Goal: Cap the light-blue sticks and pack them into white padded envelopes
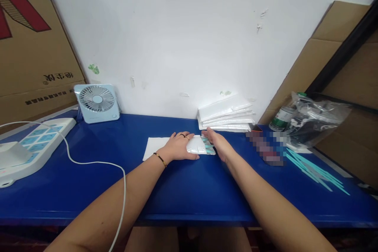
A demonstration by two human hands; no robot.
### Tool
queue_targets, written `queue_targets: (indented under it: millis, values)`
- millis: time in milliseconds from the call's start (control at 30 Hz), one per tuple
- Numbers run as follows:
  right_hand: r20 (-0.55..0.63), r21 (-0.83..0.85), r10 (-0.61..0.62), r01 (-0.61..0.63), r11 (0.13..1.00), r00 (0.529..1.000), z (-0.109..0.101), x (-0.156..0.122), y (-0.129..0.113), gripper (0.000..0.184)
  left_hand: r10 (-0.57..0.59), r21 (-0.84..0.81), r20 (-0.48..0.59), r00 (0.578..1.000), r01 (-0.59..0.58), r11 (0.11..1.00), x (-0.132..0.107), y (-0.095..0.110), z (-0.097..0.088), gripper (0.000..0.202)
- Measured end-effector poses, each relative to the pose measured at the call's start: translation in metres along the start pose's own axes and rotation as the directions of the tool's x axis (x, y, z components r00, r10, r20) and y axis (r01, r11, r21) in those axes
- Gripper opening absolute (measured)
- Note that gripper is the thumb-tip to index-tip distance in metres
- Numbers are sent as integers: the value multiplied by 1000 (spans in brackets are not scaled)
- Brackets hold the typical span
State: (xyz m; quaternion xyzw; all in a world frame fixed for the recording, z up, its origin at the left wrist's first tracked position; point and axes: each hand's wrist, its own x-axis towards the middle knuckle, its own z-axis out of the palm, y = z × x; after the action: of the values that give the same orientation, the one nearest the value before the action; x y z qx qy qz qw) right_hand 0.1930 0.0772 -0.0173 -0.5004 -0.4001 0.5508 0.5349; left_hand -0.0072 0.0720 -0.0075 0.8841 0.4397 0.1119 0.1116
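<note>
My left hand (178, 146) lies on a small white packet (197, 145) on the blue table (183, 189), fingers curled over its left part. The packet rests on a flat white sheet (153, 146) and shows teal strips at its right end. My right hand (216, 142) reaches to that teal end with fingers stretched out, touching the packet's edge. A stack of white envelopes (226, 118) leans against the wall just behind my right hand.
A small light-blue fan (97, 103) stands at the back left. A white device with a cable (32, 145) sits at the far left. Loose teal sticks (315, 171), a plastic bag (315, 120) and a bottle (280, 119) lie at the right. Cardboard boxes flank both sides.
</note>
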Motion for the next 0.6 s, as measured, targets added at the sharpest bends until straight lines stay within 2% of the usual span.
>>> queue_targets:
  millis: [100, 200, 267, 300, 333, 367, 433, 500, 600]
  values:
    - [-53, 78, -77, 81, 994, 996, 9, -6, 1, 27, 15, 0, -32, 999, -15, 1000, 0, 2, -1, 99]
    - [64, 132, -43, 34, 991, 997, 17, -10, 0, 36, 12, -2, -38, 999, -12, 1000, 1, 3, -4, 99]
    - [134, 26, -106, 103, 994, 985, 14, -10, -4, 36, 20, -16, -29, 999, -21, 1000, 1, 3, -6, 99]
    - [159, -75, -194, 208, 975, 968, 8, -9, -7, 34, 34, -29, -22, 999, -35, 999, 1, 3, -7, 99]
    - [219, -210, -288, 333, 919, 932, 0, -7, -10, 36, 54, -45, -12, 998, -55, 997, 1, 2, -8, 100]
    - [327, -343, -357, 462, 817, 875, -9, -5, -13, 41, 77, -64, 3, 997, -77, 995, 1, 1, -10, 101]
    - [545, -507, -348, 631, 588, 763, -27, 0, -18, 49, 122, -108, 45, 991, -117, 987, 1, 0, -12, 103]
    - [647, -566, -308, 710, 419, 698, -37, 4, -20, 49, 156, -150, 95, 983, -141, 979, 2, -2, -14, 104]
    - [717, -558, -320, 785, 270, 619, -34, 0, -23, 29, 200, -174, 145, 969, -174, 969, 1, -5, -20, 101]
